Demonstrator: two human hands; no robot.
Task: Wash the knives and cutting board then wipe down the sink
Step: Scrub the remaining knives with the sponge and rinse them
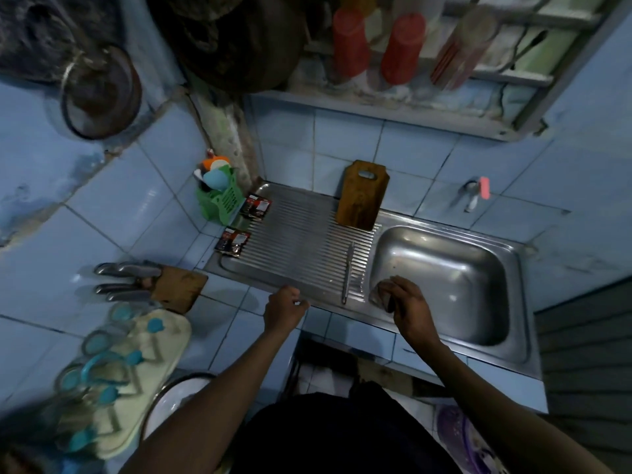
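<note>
Your right hand [408,302] presses a dark sponge [383,297] onto the near left rim of the sink [513,340], fingers curled over it. Your left hand [284,307] rests at the front edge of the drainboard [294,244], fingers loosely curled and holding nothing.

1 knife [348,273] lies on the drainboard ridges just left of the basin, handle toward you. The cutting board [360,195] stands upright at the back of the drainboard, leaning on the tiled wall. The basin holds nothing you can make out.

On the counter to your left, a wooden block [178,289] lies with several steel-handled knives [126,280] in it, handles pointing left. A green basket [219,200] in the corner holds a blue and an orange item and some dark ones. 2 dark sachets [246,222] lie along the drainboard's left edge; their print is too small to read. Near your left arm, a cream tray [143,367] carries glasses with blue handles, blurred. 2 red containers [376,46] stand on the shelf above. A tap [473,195] with a pink handle sticks out of the wall behind the basin.
</note>
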